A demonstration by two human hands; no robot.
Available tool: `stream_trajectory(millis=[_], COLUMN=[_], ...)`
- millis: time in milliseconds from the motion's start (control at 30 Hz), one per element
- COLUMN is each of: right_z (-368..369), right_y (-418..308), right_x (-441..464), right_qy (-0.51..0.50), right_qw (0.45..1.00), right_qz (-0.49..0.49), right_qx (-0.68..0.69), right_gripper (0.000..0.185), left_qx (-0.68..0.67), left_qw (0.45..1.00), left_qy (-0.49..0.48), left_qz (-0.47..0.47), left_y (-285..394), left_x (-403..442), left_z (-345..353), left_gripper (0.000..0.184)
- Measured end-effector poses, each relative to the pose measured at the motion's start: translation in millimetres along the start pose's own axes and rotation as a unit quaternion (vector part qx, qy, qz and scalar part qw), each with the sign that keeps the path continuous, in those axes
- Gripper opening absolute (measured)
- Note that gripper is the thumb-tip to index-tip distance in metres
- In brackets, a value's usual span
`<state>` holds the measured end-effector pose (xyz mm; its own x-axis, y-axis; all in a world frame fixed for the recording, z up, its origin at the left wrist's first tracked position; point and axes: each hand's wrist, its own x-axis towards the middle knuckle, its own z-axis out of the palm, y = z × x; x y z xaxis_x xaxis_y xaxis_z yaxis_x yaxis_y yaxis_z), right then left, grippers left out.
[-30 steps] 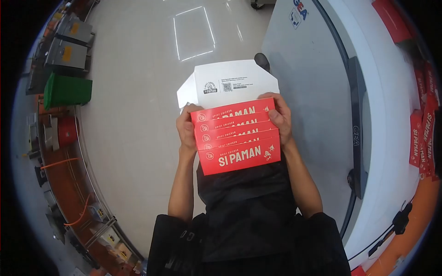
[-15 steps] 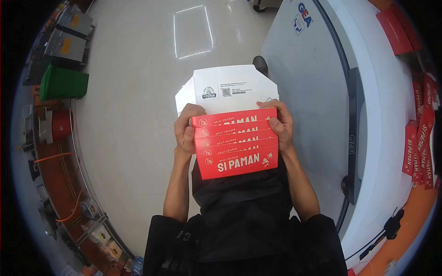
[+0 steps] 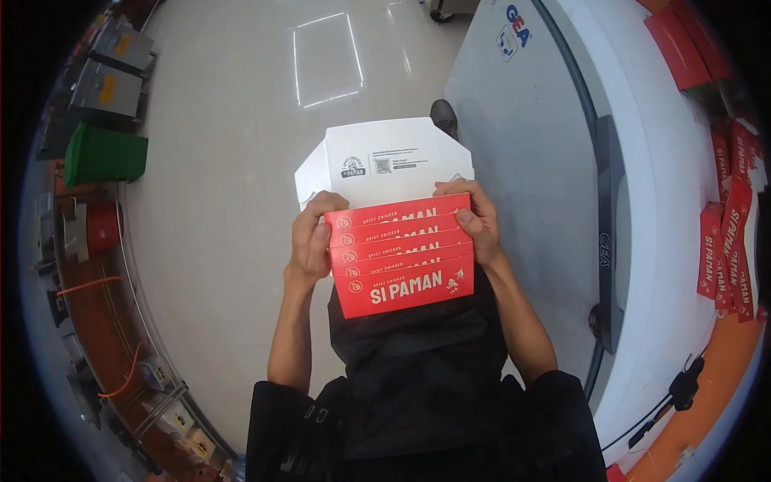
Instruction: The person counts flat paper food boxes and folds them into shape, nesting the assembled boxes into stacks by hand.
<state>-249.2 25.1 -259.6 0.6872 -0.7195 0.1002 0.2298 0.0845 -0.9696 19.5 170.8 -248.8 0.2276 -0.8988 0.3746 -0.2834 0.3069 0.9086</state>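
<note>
A stack of nested red cardboard boxes [image 3: 405, 287] lettered "SI PAMAN" lies over my lap, their printed front panels overlapping like steps. Beyond the red panels spreads a white lid flap [image 3: 401, 153] with a small logo and a code printed on it. My left hand [image 3: 312, 237] grips the left end of the stack, thumb on the front and fingers curled behind. At the right end, my right hand [image 3: 478, 223] holds the stack the same way, its thumb pressing a red panel. The fingertips behind the panels are partly hidden.
A chest freezer [image 3: 530, 161] marked "GEA" stands to my right, with more red boxes [image 3: 727, 241] on its far side. Left are a green bin [image 3: 106, 157], grey containers [image 3: 108, 84] and an orange shelf [image 3: 104, 297]. A black cable device [image 3: 685, 386] lies lower right.
The boxes and both hands appear slightly further left in view, and the surroundings have shifted left too. Both hands keep their hold on the stack.
</note>
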Motion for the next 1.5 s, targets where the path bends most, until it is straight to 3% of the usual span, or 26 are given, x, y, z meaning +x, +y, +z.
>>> stream_trajectory(millis=[133,200,233,300,333,400,500,533,633,700,733,833,867,900,933,967,1000,1033,1067,1100,1200,1233,1300,1367,1467,1500], right_z=[3,11,10,17,14,17,7,7,-25,-78,-108,-191,-219,-261,-258,-269,-271,-270,-262,-244,-169,-153,-148,-108,-40,-7], right_y=[-8,-47,-58,-112,-141,-195,-270,-293,-351,-378,-390,-415,-426,-448,-468,-473,-477,-484,-494,-505,-541,-549,-558,-517,-449,-419], right_x=[-4,-10,-17,-36,-45,-72,-116,-131,-155,-162,-163,-172,-180,-196,-181,-174,-170,-165,-157,-150,-125,-122,-133,-121,-71,-50], right_qy=[0.037,0.047,0.046,0.036,0.043,0.037,0.117,0.188,0.356,0.399,0.411,0.320,0.272,0.196,0.285,0.280,0.266,0.261,0.263,0.273,0.364,0.396,0.429,0.280,0.347,0.325], right_qw=[0.997,0.966,0.955,0.949,0.941,0.932,0.900,0.866,0.745,0.640,0.571,0.261,0.178,0.213,0.341,0.358,0.359,0.359,0.354,0.345,0.343,0.357,0.417,0.197,0.382,0.457], right_qz=[-0.020,0.009,-0.013,0.011,0.016,0.026,0.031,0.022,-0.034,-0.028,-0.014,0.048,0.079,0.189,0.412,0.448,0.440,0.423,0.406,0.391,0.347,0.311,0.155,-0.008,-0.104,-0.164], right_qx=[-0.067,-0.253,-0.292,-0.313,-0.335,-0.359,-0.419,-0.462,-0.563,-0.656,-0.711,-0.910,-0.942,-0.939,-0.796,-0.770,-0.779,-0.790,-0.801,-0.808,-0.793,-0.787,-0.786,-0.940,-0.850,-0.812], right_gripper=[0.046,0.056,0.060,0.064,0.065,0.067,0.070,0.066,0.056,0.056,0.057,0.060,0.064,0.059,0.054,0.048,0.043,0.039,0.036,0.034,0.037,0.041,0.037,0.035,0.036,0.043], left_qx=[0.062,0.063,0.030,0.029,0.011,-0.018,-0.007,0.011,0.014,0.059,0.081,0.002,0.016,0.033,0.012,-0.004,0.005,-0.070,-0.097,-0.199,-0.070,-0.012,0.081,0.161,0.080,0.035], left_qw=[0.998,0.984,0.983,0.974,0.960,0.922,0.838,0.802,0.866,0.823,0.800,0.897,0.890,0.883,0.898,0.914,0.921,0.956,0.955,0.952,0.987,0.985,0.973,0.953,0.940,0.941], left_qy=[-0.012,-0.034,-0.059,-0.125,-0.211,-0.336,-0.491,-0.541,-0.472,-0.522,-0.542,-0.403,-0.426,-0.443,-0.409,-0.366,-0.326,-0.247,-0.169,-0.123,0.076,0.111,0.167,0.214,0.132,0.126], left_qz=[-0.024,-0.163,-0.173,-0.187,-0.184,-0.192,-0.237,-0.253,-0.164,-0.216,-0.243,-0.182,-0.164,-0.153,-0.163,-0.175,-0.212,-0.145,-0.224,-0.195,-0.121,-0.128,-0.135,-0.139,-0.305,-0.312], left_y=[1,23,26,36,41,48,35,27,60,58,57,54,55,56,51,41,33,17,10,-9,19,33,71,96,108,107], left_x=[-4,1,7,25,41,69,89,95,95,103,104,79,78,78,68,53,40,26,11,-1,-2,-7,-12,-19,-30,-29], left_z=[-18,-25,-28,-34,-40,-53,-74,-79,-67,-75,-77,-57,-58,-62,-63,-63,-64,-56,-48,-43,-4,4,21,38,58,56], left_gripper=[0.046,0.040,0.037,0.038,0.037,0.037,0.035,0.038,0.020,0.035,0.042,0.043,0.038,0.035,0.034,0.032,0.050,0.072,0.084,0.082,0.089,0.084,0.084,0.099,0.130,0.129])
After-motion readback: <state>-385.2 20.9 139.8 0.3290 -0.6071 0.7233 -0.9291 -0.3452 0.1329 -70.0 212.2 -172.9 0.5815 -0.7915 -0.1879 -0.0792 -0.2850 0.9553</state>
